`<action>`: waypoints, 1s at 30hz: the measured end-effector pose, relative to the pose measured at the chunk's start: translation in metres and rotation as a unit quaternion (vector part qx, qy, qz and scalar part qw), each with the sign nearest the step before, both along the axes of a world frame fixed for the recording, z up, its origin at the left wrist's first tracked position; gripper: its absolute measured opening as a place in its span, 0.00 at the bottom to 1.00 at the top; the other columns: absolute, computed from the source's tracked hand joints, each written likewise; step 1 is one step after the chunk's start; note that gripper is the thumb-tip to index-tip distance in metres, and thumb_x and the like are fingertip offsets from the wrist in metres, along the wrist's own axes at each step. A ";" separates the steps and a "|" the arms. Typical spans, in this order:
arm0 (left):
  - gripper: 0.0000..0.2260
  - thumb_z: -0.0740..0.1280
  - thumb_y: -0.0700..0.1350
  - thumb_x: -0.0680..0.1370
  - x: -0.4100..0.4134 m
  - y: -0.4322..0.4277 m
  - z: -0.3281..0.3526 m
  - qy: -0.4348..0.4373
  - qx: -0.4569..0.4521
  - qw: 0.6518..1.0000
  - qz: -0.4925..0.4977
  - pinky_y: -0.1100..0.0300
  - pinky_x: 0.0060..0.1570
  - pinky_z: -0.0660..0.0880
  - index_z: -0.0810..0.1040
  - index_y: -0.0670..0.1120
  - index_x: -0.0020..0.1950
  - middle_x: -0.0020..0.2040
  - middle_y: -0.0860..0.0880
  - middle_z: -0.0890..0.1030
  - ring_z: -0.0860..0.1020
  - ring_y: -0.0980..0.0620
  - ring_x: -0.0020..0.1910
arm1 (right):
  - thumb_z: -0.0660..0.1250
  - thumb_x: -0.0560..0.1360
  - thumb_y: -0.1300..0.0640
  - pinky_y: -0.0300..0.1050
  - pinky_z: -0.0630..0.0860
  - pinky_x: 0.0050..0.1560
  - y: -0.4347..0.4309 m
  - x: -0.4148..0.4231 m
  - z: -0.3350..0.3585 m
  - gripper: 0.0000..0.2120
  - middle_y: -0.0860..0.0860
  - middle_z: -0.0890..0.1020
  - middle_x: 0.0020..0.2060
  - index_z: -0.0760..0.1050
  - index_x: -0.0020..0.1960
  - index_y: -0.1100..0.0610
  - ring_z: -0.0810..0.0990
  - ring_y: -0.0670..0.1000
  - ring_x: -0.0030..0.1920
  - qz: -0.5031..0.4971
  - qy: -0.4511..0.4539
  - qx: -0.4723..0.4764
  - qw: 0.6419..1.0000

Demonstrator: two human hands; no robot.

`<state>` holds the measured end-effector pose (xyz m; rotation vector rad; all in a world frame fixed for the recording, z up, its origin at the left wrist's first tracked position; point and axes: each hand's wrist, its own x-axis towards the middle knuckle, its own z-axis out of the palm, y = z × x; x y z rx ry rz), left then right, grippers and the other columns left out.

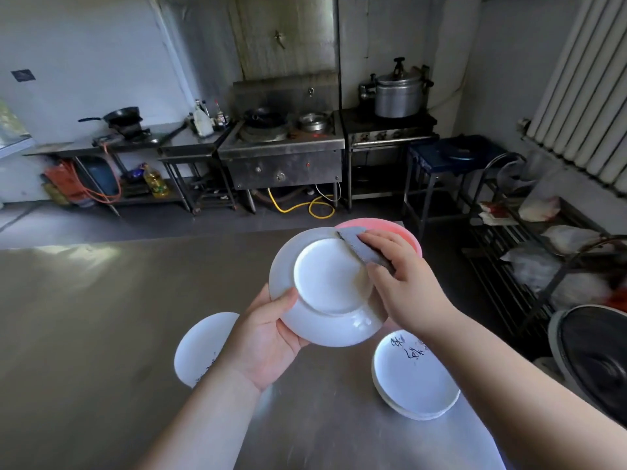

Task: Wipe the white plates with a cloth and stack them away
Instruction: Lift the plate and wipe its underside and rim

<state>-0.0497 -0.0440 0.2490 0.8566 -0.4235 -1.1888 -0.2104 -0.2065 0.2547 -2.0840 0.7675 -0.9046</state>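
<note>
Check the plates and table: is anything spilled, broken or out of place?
Nothing looks spilled or broken. The left hand grips the held plate underside up while the right hand holds the grey cloth to it. A lone plate lies apart from the stack.

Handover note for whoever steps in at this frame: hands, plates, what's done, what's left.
Left hand grips the held plate by its lower-left rim, underside facing the camera. Right hand holds the grey cloth against its upper-right edge. A stack of plates sits on the steel table at right; a single plate at left; pink basin behind. Done: wiping under way. Left: finish, stack it; which pile is wiped is unclear.
</note>
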 end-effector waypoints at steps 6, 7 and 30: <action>0.22 0.64 0.38 0.81 -0.015 -0.010 -0.009 0.032 -0.038 0.996 0.076 0.38 0.61 0.80 0.73 0.48 0.76 0.71 0.40 0.79 0.80 0.38 0.68 | 0.42 0.79 0.24 0.37 0.34 0.79 0.097 -0.004 -0.049 0.47 0.48 0.27 0.81 0.32 0.83 0.55 0.27 0.45 0.81 0.043 0.086 -0.040 0.995; 0.21 0.64 0.38 0.82 -0.017 -0.010 -0.010 0.039 -0.038 0.995 0.083 0.39 0.59 0.81 0.73 0.48 0.76 0.71 0.39 0.79 0.80 0.37 0.67 | 0.39 0.77 0.23 0.39 0.34 0.79 0.098 -0.002 -0.051 0.48 0.48 0.26 0.80 0.31 0.82 0.54 0.26 0.46 0.80 0.046 0.106 -0.049 0.992; 0.24 0.65 0.37 0.80 -0.045 -0.023 -0.054 0.025 0.059 0.997 -0.037 0.47 0.45 0.83 0.74 0.52 0.76 0.69 0.44 0.81 0.83 0.44 0.61 | 0.56 0.83 0.37 0.48 0.77 0.36 -0.008 -0.072 -0.036 0.22 0.43 0.81 0.28 0.74 0.41 0.52 0.78 0.45 0.28 -0.099 0.202 0.124 0.966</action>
